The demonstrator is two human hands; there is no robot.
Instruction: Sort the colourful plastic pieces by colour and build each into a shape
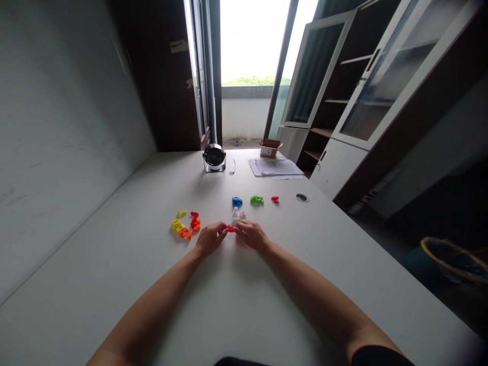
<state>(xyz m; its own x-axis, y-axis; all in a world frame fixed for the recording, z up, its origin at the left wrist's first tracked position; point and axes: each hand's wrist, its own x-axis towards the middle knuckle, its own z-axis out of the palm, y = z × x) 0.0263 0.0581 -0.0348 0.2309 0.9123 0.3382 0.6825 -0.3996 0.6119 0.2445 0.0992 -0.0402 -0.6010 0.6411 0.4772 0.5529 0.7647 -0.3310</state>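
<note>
Red piece [230, 229] sits near the middle of my white table [236, 305], pinched at one end by my left hand [211, 238] and at the other by my right hand [251, 235]. I judge a light, level fingertip grip best here, lined up by small turns of the thumbs, with my right knuckles kept off the white pieces [236, 214] just beyond. Farther out lie a blue piece [237, 202] and a green piece [256, 200], with yellow pieces [177, 225] and orange pieces [183, 233] off to my left.

My fingers cover both red ends, so I can't tell whether it's one part or two joined, or whether it touches the tabletop. My right hand partly hides the white pieces. My black sleeve [377, 356] is cut off below.
</note>
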